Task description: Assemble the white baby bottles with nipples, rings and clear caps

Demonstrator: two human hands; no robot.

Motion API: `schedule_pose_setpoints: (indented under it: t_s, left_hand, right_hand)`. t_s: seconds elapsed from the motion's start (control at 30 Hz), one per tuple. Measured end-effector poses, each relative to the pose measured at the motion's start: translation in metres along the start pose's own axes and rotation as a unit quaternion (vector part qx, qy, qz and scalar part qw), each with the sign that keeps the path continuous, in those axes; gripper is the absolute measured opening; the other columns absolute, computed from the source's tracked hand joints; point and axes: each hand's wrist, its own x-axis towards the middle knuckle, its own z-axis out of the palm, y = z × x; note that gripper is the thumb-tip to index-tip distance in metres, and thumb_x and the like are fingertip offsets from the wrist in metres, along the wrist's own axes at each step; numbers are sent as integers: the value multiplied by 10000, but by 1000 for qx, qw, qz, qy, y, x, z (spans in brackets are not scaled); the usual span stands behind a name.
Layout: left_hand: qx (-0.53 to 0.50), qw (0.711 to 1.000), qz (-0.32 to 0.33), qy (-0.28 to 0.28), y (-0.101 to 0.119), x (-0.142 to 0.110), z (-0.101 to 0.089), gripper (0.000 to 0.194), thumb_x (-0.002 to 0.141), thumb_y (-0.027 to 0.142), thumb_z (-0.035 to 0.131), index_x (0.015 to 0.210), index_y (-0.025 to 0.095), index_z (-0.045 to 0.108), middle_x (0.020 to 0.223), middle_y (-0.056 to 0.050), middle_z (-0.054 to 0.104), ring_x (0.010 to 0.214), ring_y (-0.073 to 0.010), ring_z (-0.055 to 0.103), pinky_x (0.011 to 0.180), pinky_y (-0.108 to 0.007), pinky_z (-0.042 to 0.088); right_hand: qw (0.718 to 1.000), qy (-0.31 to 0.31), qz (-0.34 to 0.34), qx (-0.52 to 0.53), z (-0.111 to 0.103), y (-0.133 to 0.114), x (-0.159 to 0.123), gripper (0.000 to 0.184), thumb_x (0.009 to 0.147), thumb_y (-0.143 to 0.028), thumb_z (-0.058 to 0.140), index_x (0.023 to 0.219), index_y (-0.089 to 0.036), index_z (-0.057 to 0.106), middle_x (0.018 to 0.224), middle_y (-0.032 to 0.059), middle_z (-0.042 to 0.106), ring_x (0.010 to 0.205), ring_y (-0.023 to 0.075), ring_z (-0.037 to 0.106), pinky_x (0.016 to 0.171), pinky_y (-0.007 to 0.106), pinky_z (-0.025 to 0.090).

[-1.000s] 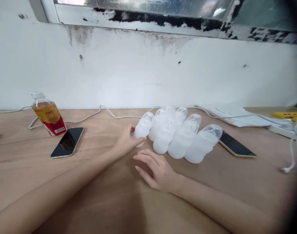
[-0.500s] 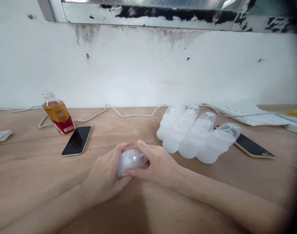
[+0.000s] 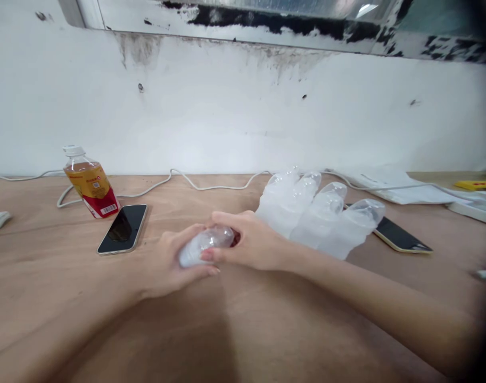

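Above the wooden table, both hands hold a small translucent white plastic container [image 3: 200, 247] lying on its side. Its body is frosted, with a clear rounded end toward the right. My left hand [image 3: 166, 266] wraps round the frosted end at the left. Fingers of my right hand [image 3: 254, 239] close on the clear end, the thumb pressed along its near side. To the right of my hands stands a cluster of several similar frosted containers [image 3: 318, 215] with clear rounded tops, their lower part partly hidden by my right forearm.
At the left, a drink bottle [image 3: 91, 183] leans behind a dark-screened phone [image 3: 123, 229]. Another phone [image 3: 402, 234] lies right of the cluster. A white cable [image 3: 211, 188] runs along the wall. White sheets [image 3: 406, 189], a power strip [image 3: 474, 213] and a yellow object [image 3: 476, 184] are far right.
Both hands have moved slightly up and left with the container, which is tilted more, its clear end raised. The whole view has shifted a little.
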Motion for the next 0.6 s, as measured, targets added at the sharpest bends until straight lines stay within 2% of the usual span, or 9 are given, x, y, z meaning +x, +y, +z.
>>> schedule_pose_setpoints:
  t_s: [0.13, 0.2, 0.3, 0.33, 0.37, 0.43, 0.5, 0.53, 0.6]
  left_hand:
    - [-18, 999, 28, 21, -22, 3, -16, 405, 672, 435, 587, 995, 198, 528, 789, 2, 602, 670, -162, 556, 609, -253, 429]
    - [-53, 998, 15, 17, -33, 0, -24, 377, 677, 459, 565, 947, 197, 559, 738, -4, 596, 643, -167, 550, 583, -260, 431]
    - [-179, 983, -37, -33, -49, -7, -27, 425, 714, 482, 500, 1043, 214, 526, 645, -5, 574, 533, -145, 516, 495, -252, 420]
    - [-225, 973, -52, -28, -54, -8, -26, 464, 722, 472, 495, 1109, 217, 482, 656, -8, 569, 522, -138, 509, 482, -250, 420]
    - [-268, 961, -63, -2, -59, -9, -25, 489, 736, 460, 486, 1155, 213, 440, 673, -12, 561, 523, -134, 506, 478, -249, 421]
    - [-327, 939, -72, 77, -67, -7, -19, 495, 758, 430, 478, 1185, 192, 401, 684, -12, 538, 532, -128, 506, 478, -248, 423]
    - [-360, 918, -73, 146, -73, -4, -13, 459, 774, 418, 468, 1162, 177, 416, 668, -8, 526, 528, -126, 508, 471, -244, 420]
    - [-372, 910, -75, 169, -75, -2, -10, 443, 777, 418, 468, 1145, 176, 427, 660, -6, 527, 522, -125, 509, 465, -242, 418]
    - [-388, 898, -79, 190, -76, -1, -7, 423, 773, 421, 477, 1118, 177, 445, 659, -6, 535, 518, -126, 516, 458, -241, 420]
  right_hand:
    - [999, 24, -32, 7, 4, -6, 23, 319, 736, -451, 547, 625, -203, 379, 555, -70, 442, 491, 57, 412, 429, 188, 327]
    - [998, 45, -47, 14, 0, -6, 34, 285, 763, -464, 504, 684, -203, 423, 574, -67, 451, 500, 52, 433, 452, 180, 342]
    - [995, 89, -36, 19, -23, -1, 45, 317, 850, -477, 317, 915, -196, 450, 591, -62, 467, 467, 42, 470, 469, 174, 372]
    - [993, 111, -22, -15, -33, 1, 47, 337, 862, -468, 288, 980, -191, 439, 618, -52, 480, 489, 49, 494, 491, 183, 387]
    - [989, 125, 0, -74, -42, 4, 48, 338, 849, -461, 341, 1028, -189, 433, 666, -38, 503, 545, 67, 527, 532, 202, 406]
    - [969, 85, 70, -223, -52, 11, 50, 370, 788, -438, 484, 1063, -192, 458, 744, -2, 545, 666, 130, 571, 603, 258, 430]
    - [923, -4, 161, -348, -50, 20, 53, 340, 768, -365, 536, 1066, -206, 502, 905, 58, 566, 790, 195, 582, 656, 305, 439]
    - [896, -52, 210, -389, -45, 26, 56, 317, 768, -311, 541, 1068, -211, 517, 1012, 87, 545, 850, 217, 576, 679, 318, 441]
    - [865, -88, 268, -414, -31, 39, 63, 282, 763, -193, 544, 1043, -153, 549, 1087, 139, 520, 941, 260, 550, 722, 342, 438]
